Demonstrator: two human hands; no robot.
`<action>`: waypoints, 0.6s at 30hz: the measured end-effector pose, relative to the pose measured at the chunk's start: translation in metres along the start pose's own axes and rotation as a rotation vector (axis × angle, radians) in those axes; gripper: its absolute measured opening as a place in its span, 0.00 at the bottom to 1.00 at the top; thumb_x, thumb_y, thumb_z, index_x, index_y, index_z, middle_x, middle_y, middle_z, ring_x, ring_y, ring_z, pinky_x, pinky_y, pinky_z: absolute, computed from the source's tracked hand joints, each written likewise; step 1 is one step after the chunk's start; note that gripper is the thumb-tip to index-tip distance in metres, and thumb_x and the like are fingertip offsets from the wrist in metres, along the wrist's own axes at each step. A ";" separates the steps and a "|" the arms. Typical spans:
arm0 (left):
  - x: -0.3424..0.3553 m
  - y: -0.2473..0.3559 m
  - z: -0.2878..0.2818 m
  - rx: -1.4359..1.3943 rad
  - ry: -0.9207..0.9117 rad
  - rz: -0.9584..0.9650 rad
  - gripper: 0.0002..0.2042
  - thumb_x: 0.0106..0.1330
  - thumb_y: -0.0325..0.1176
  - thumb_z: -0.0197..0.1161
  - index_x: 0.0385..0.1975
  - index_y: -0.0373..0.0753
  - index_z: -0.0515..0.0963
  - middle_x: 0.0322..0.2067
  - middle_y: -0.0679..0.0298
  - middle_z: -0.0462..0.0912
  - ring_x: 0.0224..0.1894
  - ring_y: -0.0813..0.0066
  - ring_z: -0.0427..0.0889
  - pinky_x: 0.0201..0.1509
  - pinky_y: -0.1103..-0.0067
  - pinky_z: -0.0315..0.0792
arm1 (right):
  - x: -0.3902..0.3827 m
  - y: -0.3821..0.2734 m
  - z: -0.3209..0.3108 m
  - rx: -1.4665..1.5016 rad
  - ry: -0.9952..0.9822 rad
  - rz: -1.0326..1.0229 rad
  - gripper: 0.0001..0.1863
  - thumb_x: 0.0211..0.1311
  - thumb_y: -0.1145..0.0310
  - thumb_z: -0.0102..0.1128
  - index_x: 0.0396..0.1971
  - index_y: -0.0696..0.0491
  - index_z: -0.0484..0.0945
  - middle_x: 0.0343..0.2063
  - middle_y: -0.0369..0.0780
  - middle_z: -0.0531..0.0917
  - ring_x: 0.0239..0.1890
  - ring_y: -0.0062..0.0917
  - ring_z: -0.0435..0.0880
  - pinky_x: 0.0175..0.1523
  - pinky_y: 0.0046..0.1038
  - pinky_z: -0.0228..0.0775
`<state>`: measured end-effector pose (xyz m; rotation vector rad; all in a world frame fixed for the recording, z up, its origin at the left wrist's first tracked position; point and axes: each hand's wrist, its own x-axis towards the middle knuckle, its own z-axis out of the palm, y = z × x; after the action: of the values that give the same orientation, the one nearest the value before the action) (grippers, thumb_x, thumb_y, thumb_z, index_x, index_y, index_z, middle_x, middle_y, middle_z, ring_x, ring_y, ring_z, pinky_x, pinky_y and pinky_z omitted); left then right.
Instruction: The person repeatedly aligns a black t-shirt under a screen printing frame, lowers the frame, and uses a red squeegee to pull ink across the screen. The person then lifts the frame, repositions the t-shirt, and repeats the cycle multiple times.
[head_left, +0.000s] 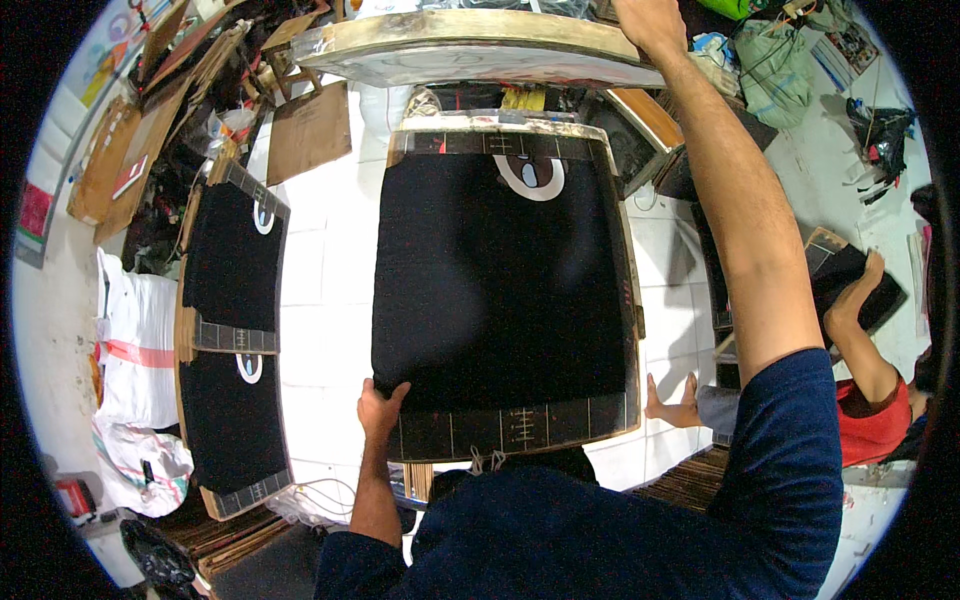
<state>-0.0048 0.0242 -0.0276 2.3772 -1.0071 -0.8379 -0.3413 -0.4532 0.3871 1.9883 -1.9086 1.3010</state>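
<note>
Black cloths, counted: I make out three with a ringed print, a centre cloth (500, 290), an upper side cloth (235, 250) and a lower side cloth (235, 425), the last two lined up on my left.
Ringed prints: one shows on each cloth; the centre print (530, 178) is a white ring around brown and pale blue, near the far edge.
Centre board: one dark board (560, 425) with pale ruled lines, its near strip and far strip showing beyond the cloth.
Hands of the wearer: two, left hand (380, 408) and right hand (655, 28).
Left fingers: thumb apart from the others, at the near left corner of the centre cloth; I can't tell from here whether they pinch it.
Centre cloth from the fingers: it stretches away and to the right of the left hand, well apart from the right.
Right fingers: cut off by my upper edge, so I can't tell whether they grip; the hand is at the right end of one wood-edged frame (470, 45).
Co-worker: one on my right, with a red sleeve (870, 425) and one bare foot (675, 405) near the board.
Bag: one pale green bag (775, 75), far right.
</note>
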 end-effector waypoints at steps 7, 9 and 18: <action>0.006 0.033 -0.011 -0.015 0.033 -0.022 0.36 0.51 0.49 0.83 0.49 0.31 0.71 0.31 0.52 0.85 0.36 0.53 0.87 0.45 0.63 0.79 | 0.013 0.000 0.002 -0.010 0.024 -0.013 0.21 0.66 0.49 0.57 0.45 0.51 0.83 0.43 0.51 0.87 0.50 0.50 0.85 0.56 0.46 0.76; 0.010 0.040 -0.011 -0.041 0.029 -0.077 0.40 0.51 0.45 0.84 0.56 0.30 0.66 0.30 0.51 0.84 0.36 0.55 0.86 0.45 0.64 0.79 | 0.016 -0.001 0.003 -0.015 0.015 -0.027 0.22 0.66 0.48 0.56 0.45 0.50 0.84 0.44 0.52 0.87 0.51 0.49 0.85 0.56 0.46 0.76; 0.004 0.029 -0.003 0.000 0.038 -0.058 0.43 0.52 0.50 0.83 0.59 0.31 0.65 0.41 0.48 0.83 0.46 0.50 0.85 0.54 0.62 0.76 | 0.009 0.001 0.001 -0.001 -0.010 -0.034 0.22 0.65 0.48 0.57 0.45 0.51 0.84 0.45 0.52 0.87 0.51 0.50 0.85 0.57 0.47 0.76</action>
<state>-0.0145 0.0027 -0.0098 2.4233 -0.9269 -0.8109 -0.3431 -0.4609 0.3916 2.0219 -1.8708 1.2838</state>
